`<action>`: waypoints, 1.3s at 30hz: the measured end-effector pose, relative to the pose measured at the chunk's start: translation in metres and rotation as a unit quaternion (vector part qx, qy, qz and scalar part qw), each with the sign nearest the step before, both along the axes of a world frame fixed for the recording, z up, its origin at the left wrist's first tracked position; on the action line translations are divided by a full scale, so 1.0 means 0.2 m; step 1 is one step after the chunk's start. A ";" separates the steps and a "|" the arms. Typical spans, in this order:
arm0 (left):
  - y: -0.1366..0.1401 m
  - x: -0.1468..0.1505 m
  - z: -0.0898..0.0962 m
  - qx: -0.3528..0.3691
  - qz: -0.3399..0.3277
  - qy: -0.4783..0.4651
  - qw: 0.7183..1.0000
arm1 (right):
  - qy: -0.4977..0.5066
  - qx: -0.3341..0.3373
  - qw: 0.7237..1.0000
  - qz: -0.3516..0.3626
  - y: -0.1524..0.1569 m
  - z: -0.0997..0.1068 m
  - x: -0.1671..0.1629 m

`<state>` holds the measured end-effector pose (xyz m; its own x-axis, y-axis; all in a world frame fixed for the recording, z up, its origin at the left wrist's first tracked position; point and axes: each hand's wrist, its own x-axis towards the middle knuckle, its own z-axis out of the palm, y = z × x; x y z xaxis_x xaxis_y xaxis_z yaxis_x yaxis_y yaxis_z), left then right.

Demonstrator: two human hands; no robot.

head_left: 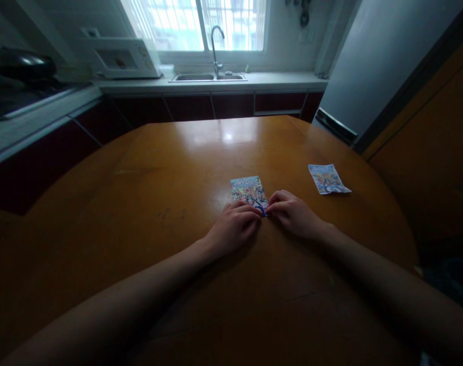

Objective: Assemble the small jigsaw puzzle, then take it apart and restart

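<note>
A small colourful printed sheet of paper [249, 189] lies on the wooden table in front of me, its near edge partly covered by my fingers. My left hand [235, 226] rests over the near-left part, its thumb and fingers pinched at the near edge. At the near-right corner, my right hand [292, 212] has its fingertips closed on the paper. The two hands' fingertips almost meet there. Off to the right lies a second printed sheet [328, 178], similar in look, its near edge creased and slightly raised; neither hand touches it.
The round-ended wooden table [170, 168] fills the foreground. Beyond it a counter holds a white microwave [119, 58] and a sink [195, 78] with a tall faucet [215, 48] under a window. A dark pan [21, 63] sits on the stove at left; a fridge [380, 66] stands right.
</note>
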<state>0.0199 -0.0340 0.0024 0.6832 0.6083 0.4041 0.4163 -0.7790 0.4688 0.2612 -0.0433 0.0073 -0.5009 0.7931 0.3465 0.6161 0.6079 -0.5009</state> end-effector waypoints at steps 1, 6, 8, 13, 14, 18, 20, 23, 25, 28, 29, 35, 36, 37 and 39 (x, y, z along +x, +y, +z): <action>0.00 0.00 0.00 0.001 -0.001 0.000 1.000 | -0.001 0.002 1.000 0.000 0.00 0.00 0.00; -0.01 0.00 0.00 0.003 -0.004 -0.001 1.000 | 0.004 -0.007 1.000 -0.009 0.01 -0.01 0.01; -0.01 0.00 0.01 0.002 -0.007 -0.002 1.000 | 0.027 -0.007 0.999 -0.033 0.01 -0.02 0.01; 0.03 -0.01 0.01 0.002 0.042 -0.059 0.997 | 0.071 0.000 0.992 -0.101 0.05 -0.02 0.04; 0.05 -0.02 0.00 0.002 0.074 -0.071 0.995 | 0.074 -0.003 0.991 -0.111 0.05 -0.02 0.05; 0.11 -0.06 -0.01 -0.018 0.202 -0.004 0.979 | 0.077 -0.013 0.987 -0.139 0.08 -0.03 0.09; 0.12 -0.08 -0.03 -0.028 0.225 0.066 0.972 | 0.077 -0.009 0.987 -0.141 0.08 -0.04 0.09; 0.12 -0.10 -0.06 -0.057 0.243 0.115 0.961 | 0.075 -0.017 0.989 -0.126 0.07 -0.03 0.06; 0.13 -0.11 -0.06 -0.076 0.234 0.133 0.960 | 0.064 -0.024 0.991 -0.116 0.05 -0.03 0.03; 0.15 -0.15 -0.04 -0.114 0.204 0.167 0.958 | 0.040 -0.024 0.992 -0.121 0.02 -0.05 -0.02; 0.15 -0.17 -0.02 -0.125 0.187 0.176 0.958 | 0.034 -0.023 0.992 -0.122 0.02 -0.06 -0.03; 0.17 -0.25 0.05 -0.145 0.122 0.177 0.966 | 0.020 -0.034 0.993 -0.114 -0.01 -0.10 -0.07; 0.17 -0.26 0.05 -0.147 0.122 0.174 0.966 | 0.022 -0.036 0.993 -0.113 -0.01 -0.10 -0.08; 0.17 -0.26 0.06 -0.151 0.121 0.174 0.966 | 0.026 -0.037 0.993 -0.111 -0.02 -0.11 -0.08; 0.18 -0.27 0.07 -0.159 0.114 0.178 0.965 | 0.047 -0.036 0.992 -0.112 0.00 -0.10 -0.08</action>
<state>-0.0348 0.0019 0.0174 0.5787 0.8132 -0.0623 0.7380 -0.4895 0.4645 0.2459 -0.0440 -0.0130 -0.2782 0.9052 0.3213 0.6795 0.4219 -0.6003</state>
